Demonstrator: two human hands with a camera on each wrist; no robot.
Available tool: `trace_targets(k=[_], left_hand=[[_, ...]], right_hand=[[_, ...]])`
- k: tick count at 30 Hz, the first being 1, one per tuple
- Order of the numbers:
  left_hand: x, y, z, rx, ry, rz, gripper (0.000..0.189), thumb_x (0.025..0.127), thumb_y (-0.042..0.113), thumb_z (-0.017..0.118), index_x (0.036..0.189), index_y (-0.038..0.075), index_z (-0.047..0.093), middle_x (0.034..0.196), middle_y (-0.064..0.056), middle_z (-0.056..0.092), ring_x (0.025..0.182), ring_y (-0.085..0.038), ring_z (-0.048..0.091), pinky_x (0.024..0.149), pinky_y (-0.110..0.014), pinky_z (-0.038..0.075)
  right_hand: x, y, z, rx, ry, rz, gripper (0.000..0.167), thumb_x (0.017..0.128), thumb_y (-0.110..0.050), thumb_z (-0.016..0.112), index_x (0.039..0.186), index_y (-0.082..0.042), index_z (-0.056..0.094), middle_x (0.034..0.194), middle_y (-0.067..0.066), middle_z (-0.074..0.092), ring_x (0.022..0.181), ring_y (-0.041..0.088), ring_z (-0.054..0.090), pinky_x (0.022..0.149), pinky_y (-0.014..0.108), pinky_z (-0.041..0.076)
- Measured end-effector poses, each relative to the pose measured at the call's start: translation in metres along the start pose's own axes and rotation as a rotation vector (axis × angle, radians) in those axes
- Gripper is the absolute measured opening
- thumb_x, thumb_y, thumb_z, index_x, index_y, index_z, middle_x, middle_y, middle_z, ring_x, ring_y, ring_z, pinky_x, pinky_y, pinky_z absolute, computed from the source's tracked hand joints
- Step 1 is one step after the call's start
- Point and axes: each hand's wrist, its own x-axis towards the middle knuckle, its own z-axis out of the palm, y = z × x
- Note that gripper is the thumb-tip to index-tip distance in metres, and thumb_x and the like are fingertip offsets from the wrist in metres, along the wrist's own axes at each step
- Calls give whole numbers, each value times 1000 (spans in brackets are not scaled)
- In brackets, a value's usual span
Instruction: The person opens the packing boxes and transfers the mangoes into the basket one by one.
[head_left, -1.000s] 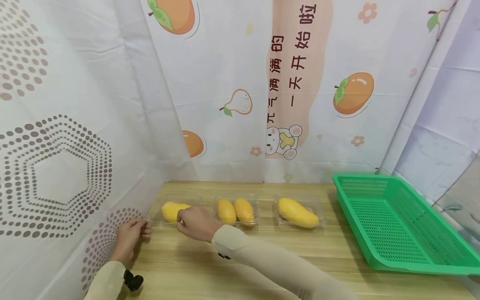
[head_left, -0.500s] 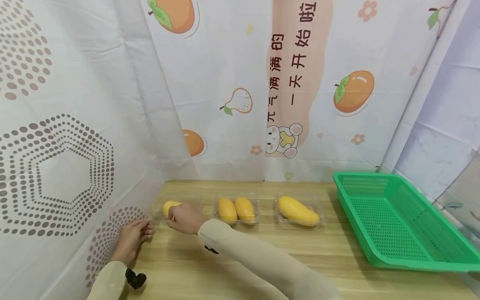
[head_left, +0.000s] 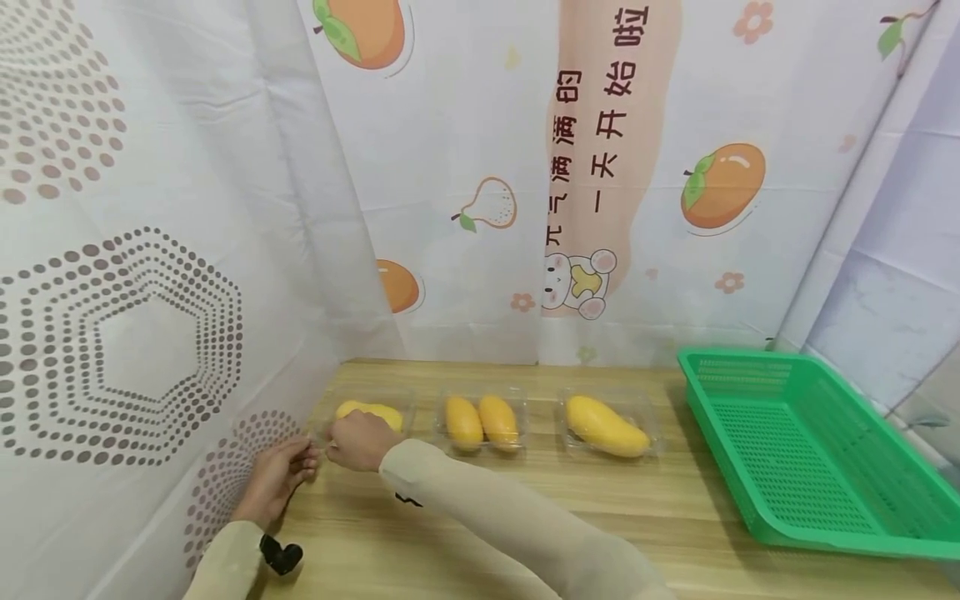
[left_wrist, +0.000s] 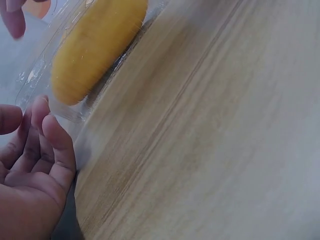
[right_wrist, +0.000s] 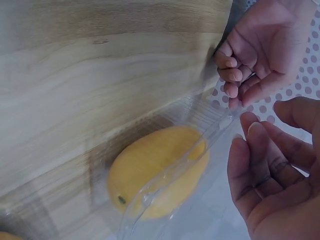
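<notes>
At the left of the table, a clear plastic box (head_left: 408, 400) holds a yellow mango (head_left: 384, 414). My left hand (head_left: 279, 477) is at the box's near-left corner; in the right wrist view its thumb and forefinger pinch the plastic edge there. My right hand (head_left: 362, 442) is just over the same side of the box, bent fingers near the rim, and hides part of the mango in the head view. Thumb and fingers of the right hand (right_wrist: 280, 175) stand apart with nothing between them. A clear rim (right_wrist: 165, 175) crosses over the mango in the right wrist view.
To the right stand two more clear boxes, one with two mangoes (head_left: 480, 423) and one with a single larger mango (head_left: 606, 427). A green basket (head_left: 731, 479) stands at the table's right. Patterned curtains (head_left: 450, 100) enclose the back and left side.
My right hand has moved left across the mango to the box's left end, uncovering the mango's right part. My left hand stays at the corner. The head view has shifted slightly.
</notes>
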Motion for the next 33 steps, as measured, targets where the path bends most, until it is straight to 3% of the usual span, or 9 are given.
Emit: trace_targets(k=[9, 18, 23, 26, 33], left_hand=[[0, 0, 3, -51, 3, 13, 19, 107, 15, 57, 103, 1, 70, 84, -2, 73, 71, -12, 67, 65, -27, 58], [-4, -4, 4, -87, 28, -5, 21, 106, 14, 56, 96, 1, 70, 81, -5, 69, 68, -14, 64, 63, -29, 57], [-7, -9, -1, -123, 1, 20, 25, 107, 17, 56, 91, 10, 73, 82, -2, 68, 75, -15, 64, 69, -30, 57], [-7, -9, -3, -134, -18, 40, 27, 108, 17, 55, 90, 12, 74, 83, -1, 69, 78, -14, 65, 73, -29, 56], [-7, -8, -1, -39, -15, 52, 31, 105, 9, 49, 84, 10, 71, 84, -1, 69, 78, -16, 65, 73, -30, 56]], right_hand=[[10, -4, 9, -51, -20, 41, 15, 102, -31, 64, 110, -28, 76, 83, -12, 68, 64, 2, 55, 55, 21, 47], [19, -14, 23, -46, 12, 52, 9, 100, -31, 69, 100, -26, 77, 79, -12, 67, 58, 2, 52, 50, 19, 45], [23, -22, 27, -113, 43, 28, 14, 99, -36, 71, 110, -31, 78, 91, -14, 73, 67, 1, 61, 54, 19, 49], [27, -25, 30, -184, 57, 12, 14, 98, -39, 72, 107, -32, 77, 91, -14, 71, 72, 2, 63, 57, 19, 51], [35, -29, 35, -360, 104, -48, 18, 93, -43, 77, 105, -29, 76, 94, -11, 68, 79, 4, 63, 59, 21, 53]])
